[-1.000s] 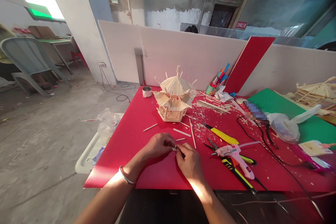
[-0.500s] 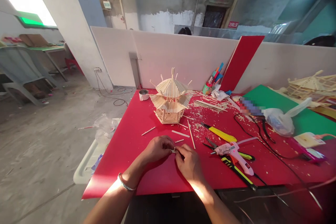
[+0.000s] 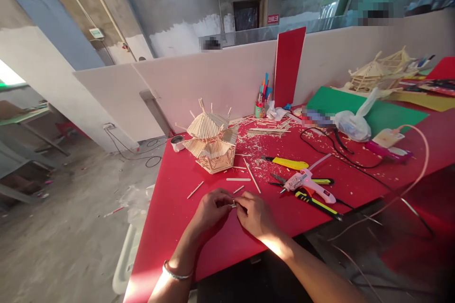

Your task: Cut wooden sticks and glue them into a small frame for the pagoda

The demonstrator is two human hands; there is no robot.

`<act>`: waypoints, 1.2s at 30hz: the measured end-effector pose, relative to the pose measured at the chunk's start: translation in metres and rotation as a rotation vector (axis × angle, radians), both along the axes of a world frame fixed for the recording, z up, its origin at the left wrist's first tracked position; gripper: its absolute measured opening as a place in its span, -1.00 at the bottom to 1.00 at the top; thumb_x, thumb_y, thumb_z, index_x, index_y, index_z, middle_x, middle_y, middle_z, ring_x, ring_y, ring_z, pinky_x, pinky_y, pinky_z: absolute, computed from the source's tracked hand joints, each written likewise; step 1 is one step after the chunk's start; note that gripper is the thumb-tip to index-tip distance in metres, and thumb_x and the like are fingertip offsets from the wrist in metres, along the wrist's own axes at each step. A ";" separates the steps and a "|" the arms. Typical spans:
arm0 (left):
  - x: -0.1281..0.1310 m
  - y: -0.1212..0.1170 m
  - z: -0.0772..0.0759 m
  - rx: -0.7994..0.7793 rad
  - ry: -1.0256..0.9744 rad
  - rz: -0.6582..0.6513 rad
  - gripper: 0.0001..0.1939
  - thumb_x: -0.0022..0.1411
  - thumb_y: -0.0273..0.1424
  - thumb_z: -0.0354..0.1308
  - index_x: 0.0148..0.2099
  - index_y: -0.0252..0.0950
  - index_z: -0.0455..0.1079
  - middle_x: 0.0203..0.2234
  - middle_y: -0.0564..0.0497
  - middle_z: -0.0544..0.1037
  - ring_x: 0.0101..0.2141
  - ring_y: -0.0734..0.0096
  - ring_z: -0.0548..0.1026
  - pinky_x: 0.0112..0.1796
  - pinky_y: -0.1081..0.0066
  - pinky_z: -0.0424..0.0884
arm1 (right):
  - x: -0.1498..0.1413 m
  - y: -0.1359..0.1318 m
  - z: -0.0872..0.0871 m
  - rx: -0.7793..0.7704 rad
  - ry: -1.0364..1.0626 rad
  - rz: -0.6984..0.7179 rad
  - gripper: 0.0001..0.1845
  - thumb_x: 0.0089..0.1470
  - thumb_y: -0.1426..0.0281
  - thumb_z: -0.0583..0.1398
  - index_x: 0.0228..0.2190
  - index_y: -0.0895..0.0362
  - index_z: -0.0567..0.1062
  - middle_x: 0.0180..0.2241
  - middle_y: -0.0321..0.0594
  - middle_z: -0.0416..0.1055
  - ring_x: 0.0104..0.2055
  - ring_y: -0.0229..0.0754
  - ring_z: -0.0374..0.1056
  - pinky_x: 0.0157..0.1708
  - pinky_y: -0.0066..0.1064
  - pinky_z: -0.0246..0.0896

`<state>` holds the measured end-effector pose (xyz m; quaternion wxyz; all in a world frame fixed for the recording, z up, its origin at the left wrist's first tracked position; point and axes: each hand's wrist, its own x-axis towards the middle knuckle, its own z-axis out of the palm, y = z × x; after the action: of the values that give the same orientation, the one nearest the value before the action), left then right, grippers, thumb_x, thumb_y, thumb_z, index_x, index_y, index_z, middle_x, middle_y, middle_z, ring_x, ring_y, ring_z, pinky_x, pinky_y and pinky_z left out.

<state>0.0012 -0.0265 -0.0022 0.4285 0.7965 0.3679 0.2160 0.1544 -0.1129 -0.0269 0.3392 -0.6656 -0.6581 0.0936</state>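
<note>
My left hand (image 3: 212,207) and my right hand (image 3: 256,217) meet over the red table (image 3: 167,213) near its front edge. Between their fingertips they pinch a small pale stick piece (image 3: 233,205). A pagoda model built of wooden sticks (image 3: 211,140) stands upright a little beyond the hands. Loose sticks (image 3: 238,180) lie on the table between the model and my hands.
Right of my hands lie a white and pink glue gun (image 3: 310,184), a yellow utility knife (image 3: 286,163), pliers and black cables (image 3: 334,151). A cup of pens (image 3: 261,104), a plastic bag (image 3: 350,124), a green sheet (image 3: 373,111) and another stick model (image 3: 378,70) stand further back. White partitions (image 3: 220,80) close the far side.
The view has swung right and tilted; both hands stay together on the small piece at the same spot on the table.
</note>
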 end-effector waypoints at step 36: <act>0.000 0.001 -0.003 -0.006 0.001 0.006 -0.86 0.00 -0.55 0.23 -0.37 -0.28 0.60 -0.30 -0.03 0.59 -0.32 0.37 0.53 -0.28 0.45 0.39 | 0.000 0.000 0.002 -0.028 0.011 -0.001 -0.73 0.12 0.50 0.11 -0.32 0.05 0.61 -0.41 -0.26 0.46 -0.37 -0.25 0.40 -0.39 -0.49 0.10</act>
<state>0.0008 -0.0253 -0.0047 0.4301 0.7942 0.3712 0.2158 0.1545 -0.1134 -0.0244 0.3336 -0.6699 -0.6546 0.1064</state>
